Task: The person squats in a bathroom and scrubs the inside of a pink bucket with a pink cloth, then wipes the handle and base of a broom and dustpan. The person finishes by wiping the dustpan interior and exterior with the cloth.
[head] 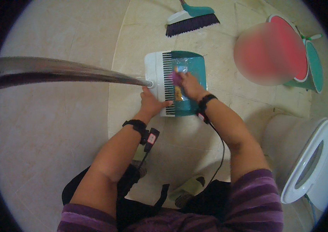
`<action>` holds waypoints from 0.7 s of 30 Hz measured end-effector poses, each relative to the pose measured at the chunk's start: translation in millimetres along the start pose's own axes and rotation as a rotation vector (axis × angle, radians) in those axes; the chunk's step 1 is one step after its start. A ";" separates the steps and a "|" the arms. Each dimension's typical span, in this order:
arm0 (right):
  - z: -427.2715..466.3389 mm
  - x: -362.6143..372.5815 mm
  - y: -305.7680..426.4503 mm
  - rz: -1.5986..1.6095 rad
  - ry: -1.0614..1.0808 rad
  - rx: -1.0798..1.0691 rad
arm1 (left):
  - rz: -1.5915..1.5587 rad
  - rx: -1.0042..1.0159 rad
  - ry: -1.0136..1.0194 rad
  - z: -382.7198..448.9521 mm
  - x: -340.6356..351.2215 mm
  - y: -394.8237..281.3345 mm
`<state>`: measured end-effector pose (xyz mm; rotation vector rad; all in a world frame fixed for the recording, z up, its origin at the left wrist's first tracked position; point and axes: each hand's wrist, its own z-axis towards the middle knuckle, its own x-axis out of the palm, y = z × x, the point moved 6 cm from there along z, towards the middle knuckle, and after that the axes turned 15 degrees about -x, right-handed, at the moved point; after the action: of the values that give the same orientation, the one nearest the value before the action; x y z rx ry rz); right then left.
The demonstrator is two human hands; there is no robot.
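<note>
A dustpan (198,71) with a teal pan, a white back part and a row of comb teeth (167,65) lies before me. My left hand (151,103) grips its white part beside the handle socket, thumb reaching over the teeth. Inside the pan, my right hand (193,86) holds a small purple cloth or sponge (176,79), pressed close to the teeth. Beneath that hand is a shiny, clear plastic piece with coloured print (179,94), partly covered. The dustpan's metal handle (94,72) runs off to the left.
A broom head (194,18) with dark bristles rests beyond the dustpan. Right of it are a red bucket (290,24), partly blurred, and a green bin (314,66). A white toilet (290,139) with its lid raised stands at my right. Cables hang from both wrist straps.
</note>
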<state>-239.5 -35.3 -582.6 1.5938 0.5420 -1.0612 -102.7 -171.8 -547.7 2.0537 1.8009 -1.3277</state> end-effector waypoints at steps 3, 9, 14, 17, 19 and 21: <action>-44.1 30.5 21.9 0.076 0.196 -0.358 | 0.013 0.015 -0.014 0.6 -0.6 1.8; 2.2 0.6 6.5 -0.187 0.017 -0.225 | 0.008 -0.006 -0.008 3.2 4.5 3.3; 20.9 -27.4 -34.2 -0.151 -0.248 0.107 | -0.047 -0.001 0.027 3.3 3.8 4.4; -15.0 -36.7 -62.4 -0.136 -0.471 0.295 | -0.040 -0.028 0.015 2.1 3.1 4.8; -31.1 -35.5 -70.7 -0.160 -0.511 0.426 | -0.027 -0.049 0.029 1.9 4.4 1.0; -46.1 -28.9 -61.7 -0.185 -0.490 0.321 | -0.018 -0.047 0.029 0.8 3.0 -2.4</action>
<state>-286.6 31.7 -590.2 1.4934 0.1925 -1.6842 -105.4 -169.3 -549.1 2.0473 1.8486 -1.2537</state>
